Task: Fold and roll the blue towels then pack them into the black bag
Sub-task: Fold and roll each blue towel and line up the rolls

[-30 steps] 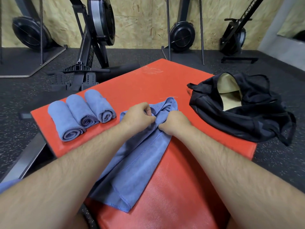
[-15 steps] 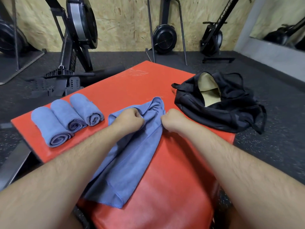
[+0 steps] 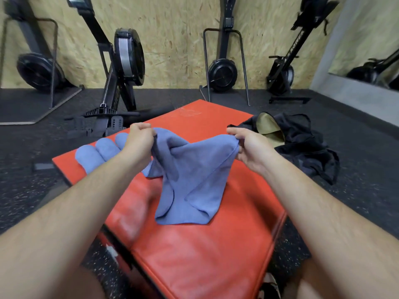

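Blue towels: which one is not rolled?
The towel pinched between left hand and right hand, hanging open; the three rolled towels lie side by side on the red mat.

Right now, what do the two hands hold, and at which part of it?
Both hold one blue towel: the left hand grips its top edge at one end, the right hand pinches the other end.

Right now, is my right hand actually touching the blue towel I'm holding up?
Touching. The head view shows the right hand pinching the blue towel at its upper right corner, fingers curled round the edge, over the red mat.
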`<state>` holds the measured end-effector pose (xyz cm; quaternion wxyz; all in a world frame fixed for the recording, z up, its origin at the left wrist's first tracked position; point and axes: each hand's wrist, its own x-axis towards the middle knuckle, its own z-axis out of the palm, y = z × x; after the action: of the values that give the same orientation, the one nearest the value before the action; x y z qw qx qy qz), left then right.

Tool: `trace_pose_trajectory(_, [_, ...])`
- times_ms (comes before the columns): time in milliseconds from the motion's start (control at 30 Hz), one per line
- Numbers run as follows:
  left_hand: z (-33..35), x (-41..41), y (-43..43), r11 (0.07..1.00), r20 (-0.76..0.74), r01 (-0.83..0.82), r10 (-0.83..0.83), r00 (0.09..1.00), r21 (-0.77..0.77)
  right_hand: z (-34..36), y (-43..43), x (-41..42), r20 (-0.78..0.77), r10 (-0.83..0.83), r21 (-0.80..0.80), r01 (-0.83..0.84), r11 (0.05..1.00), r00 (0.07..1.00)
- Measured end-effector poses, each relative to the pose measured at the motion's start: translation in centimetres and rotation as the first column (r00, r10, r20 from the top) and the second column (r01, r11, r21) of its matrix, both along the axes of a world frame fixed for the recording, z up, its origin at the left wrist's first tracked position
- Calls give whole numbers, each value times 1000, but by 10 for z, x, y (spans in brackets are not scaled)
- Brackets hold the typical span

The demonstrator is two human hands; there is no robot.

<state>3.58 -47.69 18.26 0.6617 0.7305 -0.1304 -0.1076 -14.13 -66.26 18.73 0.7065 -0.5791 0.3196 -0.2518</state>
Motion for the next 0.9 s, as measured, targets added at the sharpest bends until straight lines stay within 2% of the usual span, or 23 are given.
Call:
trace_pose_trajectory(67, [7, -6, 16, 991, -105, -35, 22, 994, -125, 11, 5, -14, 60, 59, 17, -60, 998, 996])
trace_pose_trajectory(133, [21, -20, 32, 973, -172, 33, -73, 982, -226, 19, 9, -27, 75, 97, -23, -96, 995, 992])
trace_pose_trajectory(200, [28, -24, 44, 965, -167, 114, -156, 974, -237, 23, 8, -39, 94, 129, -31, -126, 991, 987])
trace_pose_trajectory(267, [37, -28, 58, 967, -158, 132, -169, 973, -217, 29, 10, -52, 116, 153, -3, -154, 988, 981])
trace_pose_trajectory(367, [55, -41, 76, 976, -95, 134, -152, 984, -171, 45, 20, -76, 117, 223, -5, -224, 975, 968])
trace_pose_trajectory(533, [98, -64, 97, 983, 34, 112, -108, 994, -146, 73, 23, -98, 159, 118, -177, -90, 980, 980])
trace_pose_trajectory(633, [118, -71, 102, 984, 131, 124, -107, 986, -127, 93, 24, -107, 187, 112, -249, -63, 966, 976])
trace_pose_trajectory(733, [130, -72, 107, 981, 188, 138, -112, 976, -135, 114, 28, -118, 181, 176, -268, -123, 956, 968])
trace_pose_trajectory(900, [140, -73, 114, 973, 190, 157, -125, 974, -168, 131, 36, -132, 177, 254, -243, -208, 948, 951])
